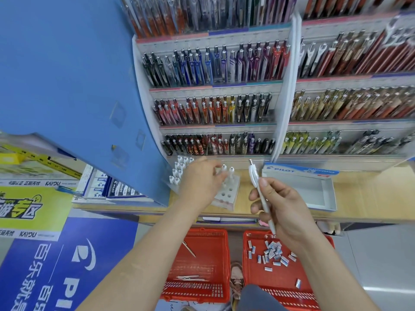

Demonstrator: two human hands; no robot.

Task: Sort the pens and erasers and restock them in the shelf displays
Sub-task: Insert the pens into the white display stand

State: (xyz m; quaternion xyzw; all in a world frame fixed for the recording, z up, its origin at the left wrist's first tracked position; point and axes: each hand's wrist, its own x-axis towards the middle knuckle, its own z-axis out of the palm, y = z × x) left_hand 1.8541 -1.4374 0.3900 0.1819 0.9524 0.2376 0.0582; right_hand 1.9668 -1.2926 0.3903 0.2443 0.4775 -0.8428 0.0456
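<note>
My right hand [283,205] grips a white pen [258,185] upright above the wooden counter, its clip end pointing up. My left hand [199,182] reaches over a white block holder [226,196] with round holes; two white pens [228,173] stand in it at my fingertips. Whether the left fingers pinch one of them I cannot tell. More white pens [179,171] stand in a clear rack behind that hand. On the floor, the right red basket [323,295] holds several small blue-and-white erasers [272,252]. The left red basket [222,243] holds a few pens [188,277].
An open, empty Pilot eraser box [323,194] lies on the counter at the right. Tiered shelves [215,84] packed with coloured pens rise behind. A blue side panel [67,86] stands close on the left. My shoe [235,279] shows between the baskets.
</note>
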